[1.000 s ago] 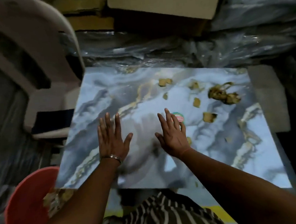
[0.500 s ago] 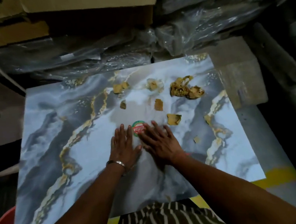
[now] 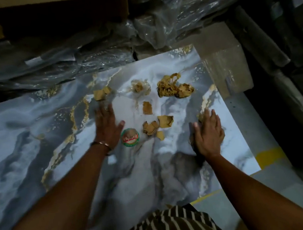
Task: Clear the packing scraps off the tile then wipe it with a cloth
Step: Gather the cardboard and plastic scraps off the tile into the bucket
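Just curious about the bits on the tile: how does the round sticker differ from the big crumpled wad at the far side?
The sticker is a flat, neat circle; the wad is bunched up and ragged. The sticker is green, red and white with lettering; the wad is plain tan. The sticker lies beside the left hand; the wad lies farther off. Both rest on the tile.

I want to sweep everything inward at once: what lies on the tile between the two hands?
In the head view, between the left hand and the right hand lie a round green-rimmed sticker and a cluster of torn cardboard scraps on the tile.
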